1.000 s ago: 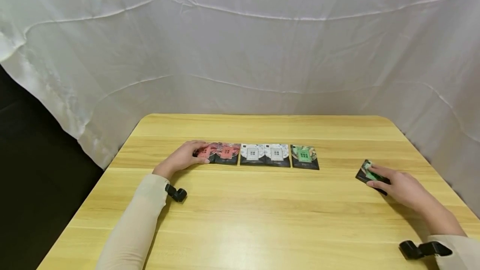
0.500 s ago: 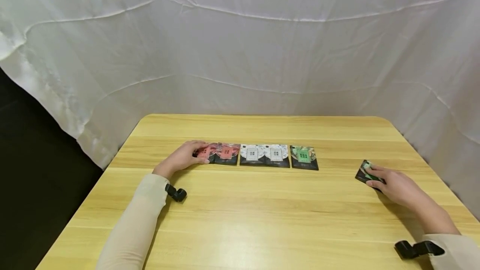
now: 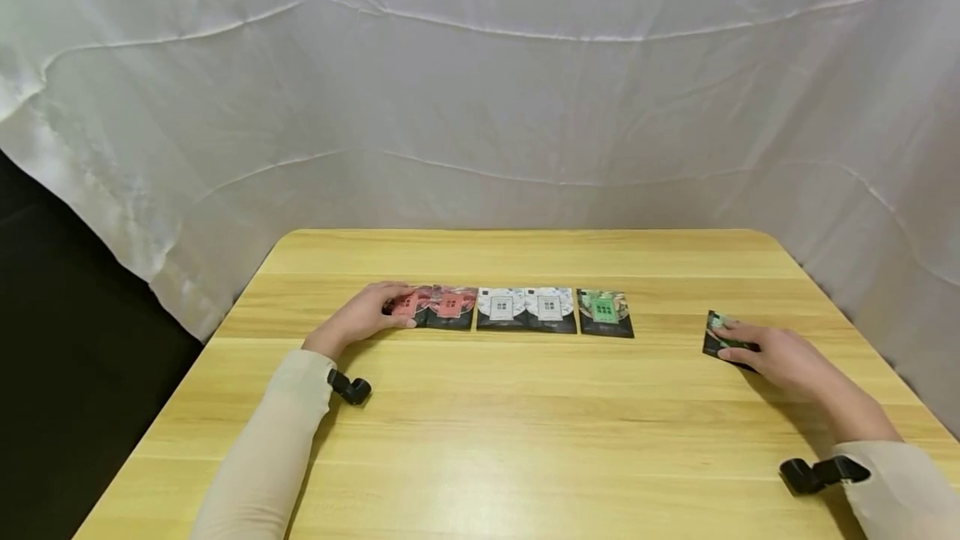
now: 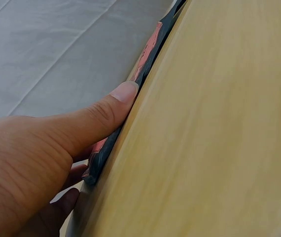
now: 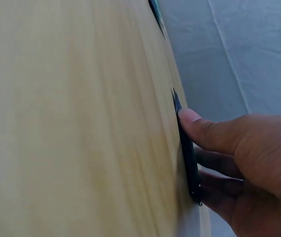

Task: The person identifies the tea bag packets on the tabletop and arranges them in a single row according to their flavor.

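Note:
Near the left end of a row, my left hand (image 3: 356, 319) holds a red-and-black sachet (image 3: 406, 305), its thumb (image 4: 124, 94) along the near edge and the fingers partly hidden beyond. Beside that sachet, and seeming to touch it, lies a second red sachet (image 3: 452, 307). Farther right my right hand (image 3: 798, 365) pinches a green-and-black sachet (image 3: 713, 345) between thumb and fingers, turned at an angle low over the table. In the right wrist view this sachet (image 5: 188, 158) appears edge-on as a dark strip; whether it touches the wood I cannot tell.
Two white-and-black sachets (image 3: 501, 307) lie side by side right of the red ones. Another green sachet (image 3: 604, 311) ends the row after a narrow gap. All lie on a wooden table (image 3: 480, 440) with a pale curtain (image 3: 480, 123) behind its far edge.
My right hand has moved slightly left and away from me, carrying the green sachet toward the row and turning it a little. My left hand stays on the red sachet.

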### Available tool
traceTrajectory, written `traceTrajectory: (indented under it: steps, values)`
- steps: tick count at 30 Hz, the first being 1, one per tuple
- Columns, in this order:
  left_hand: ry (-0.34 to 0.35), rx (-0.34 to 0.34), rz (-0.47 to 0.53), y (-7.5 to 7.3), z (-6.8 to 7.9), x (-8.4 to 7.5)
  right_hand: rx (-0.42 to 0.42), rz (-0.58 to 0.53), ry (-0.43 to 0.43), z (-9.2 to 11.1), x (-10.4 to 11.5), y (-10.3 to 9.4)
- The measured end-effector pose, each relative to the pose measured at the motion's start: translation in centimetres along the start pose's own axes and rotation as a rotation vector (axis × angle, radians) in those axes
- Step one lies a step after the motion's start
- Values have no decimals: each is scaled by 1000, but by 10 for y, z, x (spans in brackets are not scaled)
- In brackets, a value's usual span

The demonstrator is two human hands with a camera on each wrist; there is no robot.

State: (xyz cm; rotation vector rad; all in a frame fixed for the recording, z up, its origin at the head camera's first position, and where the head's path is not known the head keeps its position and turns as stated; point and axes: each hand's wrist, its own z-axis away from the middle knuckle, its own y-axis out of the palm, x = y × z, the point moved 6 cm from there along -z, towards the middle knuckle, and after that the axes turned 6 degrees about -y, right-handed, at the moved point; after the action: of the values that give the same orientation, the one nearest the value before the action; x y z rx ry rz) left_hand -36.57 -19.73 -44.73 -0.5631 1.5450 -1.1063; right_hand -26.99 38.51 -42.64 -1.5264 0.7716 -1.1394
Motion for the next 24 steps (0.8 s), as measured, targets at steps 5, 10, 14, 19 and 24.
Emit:
traceTrajectory:
  steps: [5,10,14,19,24]
  values:
    - [-2,-5,1,0,-1,2,37,-3,4,-10,-1,-1]
    - [6,-4,-7,0,-1,2,70,-11,14,-19,2,-1]
    - [4,-3,-6,0,0,2,83,-17,3,-24,5,1]
    - [3,-3,-2,0,1,2,76,-29,-29,-32,9,3]
    - [3,-1,-1,0,1,1,79,-40,-45,-39,15,4]
